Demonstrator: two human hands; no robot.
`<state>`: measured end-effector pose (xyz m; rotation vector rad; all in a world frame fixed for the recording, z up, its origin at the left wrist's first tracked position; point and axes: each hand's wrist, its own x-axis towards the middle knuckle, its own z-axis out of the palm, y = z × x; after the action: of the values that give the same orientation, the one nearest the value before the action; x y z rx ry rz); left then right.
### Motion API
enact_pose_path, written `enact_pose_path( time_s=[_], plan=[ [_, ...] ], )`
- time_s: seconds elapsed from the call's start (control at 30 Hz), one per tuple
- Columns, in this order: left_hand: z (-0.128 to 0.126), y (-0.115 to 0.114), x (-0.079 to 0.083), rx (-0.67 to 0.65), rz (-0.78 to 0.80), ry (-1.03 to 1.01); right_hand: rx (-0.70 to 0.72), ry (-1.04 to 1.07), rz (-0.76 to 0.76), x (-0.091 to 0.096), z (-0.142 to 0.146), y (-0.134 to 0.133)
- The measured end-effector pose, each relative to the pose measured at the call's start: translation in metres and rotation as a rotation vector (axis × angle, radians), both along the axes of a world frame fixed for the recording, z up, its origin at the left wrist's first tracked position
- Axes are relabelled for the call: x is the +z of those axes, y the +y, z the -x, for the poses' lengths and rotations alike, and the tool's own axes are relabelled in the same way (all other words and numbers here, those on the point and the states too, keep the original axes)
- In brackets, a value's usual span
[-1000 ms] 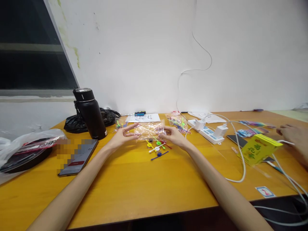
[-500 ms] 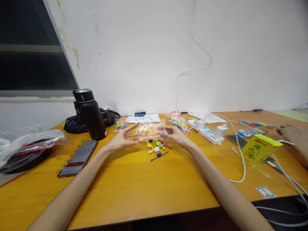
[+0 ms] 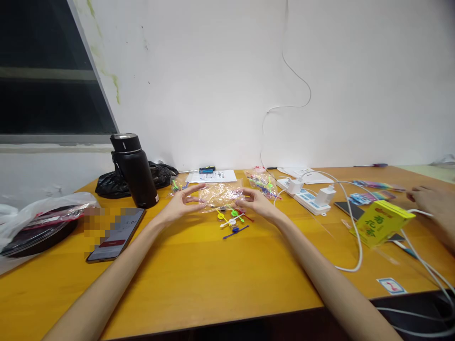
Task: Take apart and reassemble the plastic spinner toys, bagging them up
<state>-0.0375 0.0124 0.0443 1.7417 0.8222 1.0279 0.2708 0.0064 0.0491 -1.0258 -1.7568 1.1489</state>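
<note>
Both my hands hold a small clear plastic bag [image 3: 221,194] a little above the orange table [image 3: 213,274]. My left hand [image 3: 179,206] pinches the bag's left edge, with the other fingers spread. My right hand [image 3: 256,201] grips its right edge. Just below the bag, several small coloured cable ties [image 3: 232,221] in yellow, white, green, red and blue lie on the table.
A black flask [image 3: 135,170] and a black bag [image 3: 110,184] stand to the left, a phone [image 3: 117,233] in front of them. Two more bags of ties [image 3: 263,182], a power strip [image 3: 307,197] with white cables, a yellow box [image 3: 382,222] and another person's hand [image 3: 432,201] are to the right.
The bag has sunk slightly toward the ties on the table, still between both hands. The view has tilted a little. The other person's hand has barely moved.
</note>
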Motion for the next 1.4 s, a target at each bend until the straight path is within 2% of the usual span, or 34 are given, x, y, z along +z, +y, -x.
enact_pose_path(
  time_s=[0.2, 0.43, 0.67, 1.17, 1.3, 1.4],
  plan=[
    [0.008, 0.006, 0.001, 0.015, -0.017, 0.001, -0.094, 0.051, -0.108, -0.003, -0.003, 0.005],
    [0.01, 0.006, 0.001, 0.001, 0.005, -0.032, -0.102, 0.111, -0.121, -0.006, -0.002, 0.009],
    [0.005, 0.001, 0.004, -0.033, -0.001, -0.033, -0.157, 0.013, -0.209, -0.009, 0.008, 0.003],
    [0.004, 0.003, 0.003, -0.02, 0.009, -0.077, -0.187, 0.238, -0.159, -0.012, 0.009, 0.006],
    [0.001, 0.002, 0.002, 0.013, -0.025, -0.07, -0.159, 0.242, -0.094, -0.012, 0.014, 0.003],
    [0.002, 0.005, 0.002, 0.053, 0.012, -0.062, -0.178, 0.222, -0.059, -0.011, 0.016, 0.002]
  ],
)
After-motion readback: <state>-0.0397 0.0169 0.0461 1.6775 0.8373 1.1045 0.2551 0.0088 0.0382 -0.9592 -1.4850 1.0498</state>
